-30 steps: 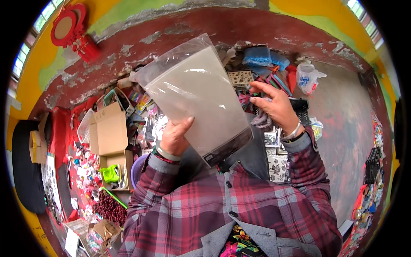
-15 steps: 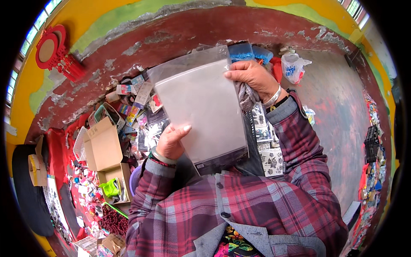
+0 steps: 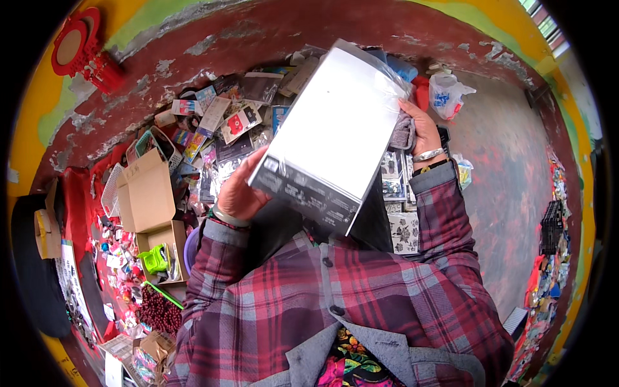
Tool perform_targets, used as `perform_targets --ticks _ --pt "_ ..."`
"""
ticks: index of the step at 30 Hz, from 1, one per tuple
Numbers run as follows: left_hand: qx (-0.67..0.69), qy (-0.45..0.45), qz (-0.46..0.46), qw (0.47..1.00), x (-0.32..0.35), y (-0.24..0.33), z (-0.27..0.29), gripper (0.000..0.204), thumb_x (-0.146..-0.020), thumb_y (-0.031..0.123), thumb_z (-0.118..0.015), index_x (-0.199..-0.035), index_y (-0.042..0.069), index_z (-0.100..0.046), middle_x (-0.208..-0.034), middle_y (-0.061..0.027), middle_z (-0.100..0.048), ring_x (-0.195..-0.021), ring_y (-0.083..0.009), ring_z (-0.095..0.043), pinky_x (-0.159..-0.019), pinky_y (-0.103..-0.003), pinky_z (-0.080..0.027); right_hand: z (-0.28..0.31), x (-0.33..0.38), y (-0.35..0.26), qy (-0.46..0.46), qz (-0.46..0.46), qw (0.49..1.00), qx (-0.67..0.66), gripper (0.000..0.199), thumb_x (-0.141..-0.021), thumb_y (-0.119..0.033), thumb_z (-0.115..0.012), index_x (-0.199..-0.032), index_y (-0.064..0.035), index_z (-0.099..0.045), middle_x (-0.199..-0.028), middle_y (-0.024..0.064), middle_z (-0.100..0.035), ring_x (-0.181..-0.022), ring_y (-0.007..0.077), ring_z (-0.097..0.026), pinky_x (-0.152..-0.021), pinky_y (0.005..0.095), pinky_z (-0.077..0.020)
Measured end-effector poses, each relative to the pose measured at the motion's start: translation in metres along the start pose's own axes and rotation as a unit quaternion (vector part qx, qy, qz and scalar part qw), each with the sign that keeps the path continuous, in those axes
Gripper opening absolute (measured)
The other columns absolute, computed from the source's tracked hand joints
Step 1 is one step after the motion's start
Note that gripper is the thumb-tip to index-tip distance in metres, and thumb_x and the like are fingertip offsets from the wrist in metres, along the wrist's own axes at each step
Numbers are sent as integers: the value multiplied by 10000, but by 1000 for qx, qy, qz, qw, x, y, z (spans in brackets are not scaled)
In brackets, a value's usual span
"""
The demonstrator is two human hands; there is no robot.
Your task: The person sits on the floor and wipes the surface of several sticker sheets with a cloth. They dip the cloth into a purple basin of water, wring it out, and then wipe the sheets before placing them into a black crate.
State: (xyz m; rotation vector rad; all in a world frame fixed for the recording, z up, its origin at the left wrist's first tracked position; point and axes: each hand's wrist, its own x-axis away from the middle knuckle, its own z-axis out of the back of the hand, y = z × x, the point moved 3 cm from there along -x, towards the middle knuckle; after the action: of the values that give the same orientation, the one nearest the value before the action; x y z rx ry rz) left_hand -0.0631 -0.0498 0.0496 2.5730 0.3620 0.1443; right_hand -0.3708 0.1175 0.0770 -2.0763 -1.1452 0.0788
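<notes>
A flat white sheet in a clear plastic sleeve [image 3: 332,122], with a black printed band along its near edge, is tilted in front of my chest. My left hand [image 3: 242,190] holds its near left corner, some fingers hidden behind it. On the far right side, my right hand [image 3: 422,132] grips the sleeve's edge, thumb in front. A bunched grey cloth [image 3: 403,132] lies close beside the right hand's fingers. Below the sleeve, several floral-patterned cards [image 3: 404,233] rest by my right forearm.
Many packaged cards and packets [image 3: 242,122] are heaped against the peeling wall. To the left stand an open cardboard box [image 3: 148,200] with a bright green object [image 3: 153,258] and a white basket [image 3: 111,193]. A white plastic bag [image 3: 447,95] lies on the floor at far right.
The sleeve has tilted and turned, its far end swinging right and its black band showing more fully. My left hand has moved up to the near left corner; my right hand sits slightly lower.
</notes>
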Motion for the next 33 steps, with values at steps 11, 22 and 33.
perform_targets --ticks 11,22,33 --pt "11 93 -32 995 -8 -16 -14 368 -926 275 -563 -1203 44 -489 -1186 -78 -563 -1083 -213 -557 -925 -397 -464 59 0 43 64 50 996 -47 350 -874 -140 -631 -1166 27 -536 -1126 139 -622 -994 269 -622 -900 405 -506" --pt "-152 202 -24 967 -9 -10 -21 208 -931 70 -500 -1119 -4 -548 -1021 -98 -635 -897 -192 -632 -798 -342 -524 43 13 54 27 90 994 -64 296 -877 -183 -634 -1126 -34 -575 -1076 71 -634 -970 218 -609 -890 370 -487" --pt "-381 165 -57 908 -4 48 -66 143 -909 166 -589 -949 44 -651 -778 -19 -661 -584 -80 -606 -450 -193 -458 36 26 60 39 -37 999 1 228 -873 -165 -637 -1048 -23 -602 -1000 110 -652 -855 236 -642 -784 374 -533"
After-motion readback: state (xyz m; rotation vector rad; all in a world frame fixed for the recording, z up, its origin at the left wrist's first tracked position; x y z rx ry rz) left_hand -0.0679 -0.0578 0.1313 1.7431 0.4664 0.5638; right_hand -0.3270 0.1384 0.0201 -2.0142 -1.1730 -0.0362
